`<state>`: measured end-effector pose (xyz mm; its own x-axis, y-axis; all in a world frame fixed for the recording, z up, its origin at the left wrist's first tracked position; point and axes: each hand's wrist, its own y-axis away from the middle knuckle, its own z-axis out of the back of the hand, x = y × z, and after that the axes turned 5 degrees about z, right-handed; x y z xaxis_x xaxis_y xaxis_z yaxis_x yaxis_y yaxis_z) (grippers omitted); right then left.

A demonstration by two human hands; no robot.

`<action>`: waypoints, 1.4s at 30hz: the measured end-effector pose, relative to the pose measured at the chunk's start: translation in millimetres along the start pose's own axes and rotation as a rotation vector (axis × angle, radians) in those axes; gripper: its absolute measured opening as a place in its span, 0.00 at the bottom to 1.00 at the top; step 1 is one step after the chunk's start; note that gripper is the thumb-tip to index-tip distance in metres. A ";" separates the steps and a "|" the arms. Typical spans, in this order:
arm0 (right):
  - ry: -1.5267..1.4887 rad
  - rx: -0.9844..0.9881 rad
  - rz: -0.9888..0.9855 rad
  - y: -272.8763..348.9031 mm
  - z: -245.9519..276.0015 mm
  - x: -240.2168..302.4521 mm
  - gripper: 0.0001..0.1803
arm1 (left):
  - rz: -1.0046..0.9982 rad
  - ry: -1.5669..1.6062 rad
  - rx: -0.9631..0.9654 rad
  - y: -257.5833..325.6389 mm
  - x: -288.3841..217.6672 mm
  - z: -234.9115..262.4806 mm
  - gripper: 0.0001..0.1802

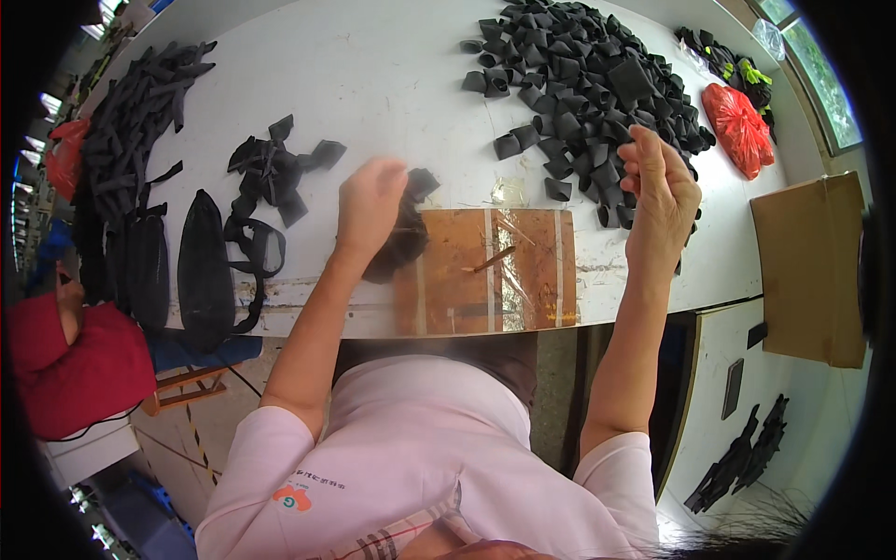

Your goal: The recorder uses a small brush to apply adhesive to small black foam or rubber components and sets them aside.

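Observation:
My left hand is closed at the near middle of the white table, its fingers partly smeared by motion. A dark, blurred black fabric piece hangs from it, beside the left edge of a brown board. My right hand is raised over the near right side of a big heap of black fabric loops. Its fingers are curled in, thumb against them; whatever they may hold is too small to see. A pencil-like brown stick lies on the board, among strips of clear tape.
Left of my left hand lie a small cluster of black pieces and long black pouches. Black strips pile up far left. A red plastic bag and a cardboard box stand at right. A person in red sits at left.

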<state>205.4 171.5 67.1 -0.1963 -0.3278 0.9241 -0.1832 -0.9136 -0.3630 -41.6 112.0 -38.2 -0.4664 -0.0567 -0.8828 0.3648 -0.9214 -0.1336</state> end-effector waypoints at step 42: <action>-0.771 0.324 -1.022 154.9 -87.8 -35.7 0.05 | 0.543 0.765 0.290 78.0 -21.2 41.6 0.06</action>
<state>99.4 62.8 -32.5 0.5073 0.5854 0.6324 0.3378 -0.8102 0.4790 -36.8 25.3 -11.2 0.3911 -0.3303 -0.8590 0.1156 -0.9083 0.4020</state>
